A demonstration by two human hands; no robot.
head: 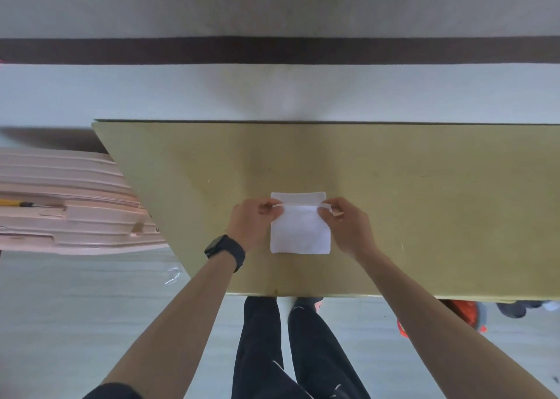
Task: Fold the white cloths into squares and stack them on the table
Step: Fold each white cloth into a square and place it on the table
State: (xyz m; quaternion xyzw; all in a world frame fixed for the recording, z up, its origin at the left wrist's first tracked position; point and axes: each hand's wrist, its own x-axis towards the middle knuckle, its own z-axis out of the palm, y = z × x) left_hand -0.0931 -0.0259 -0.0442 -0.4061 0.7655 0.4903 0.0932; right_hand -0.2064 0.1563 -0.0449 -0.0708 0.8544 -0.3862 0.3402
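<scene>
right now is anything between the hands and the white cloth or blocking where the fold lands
Nothing visible does. The left hand and right hand pinch the white cloth by its raised edge, one at each end, and the strip beyond that edge lies uncovered on the table.

Table [424, 216]: olive-yellow top, scuffed with small marks, left end cut at an angle. Floor [91, 307]: pale grey, smooth, with a soft glare patch beyond the table's far edge. Wall [272, 4]: plain grey, with a dark skirting band [272, 50] along its base. A ribbed pink suitcase [60, 201] lies flat on the floor left of the table. Red-orange objects [463, 310], partly hidden, sit under the table's right side.
</scene>
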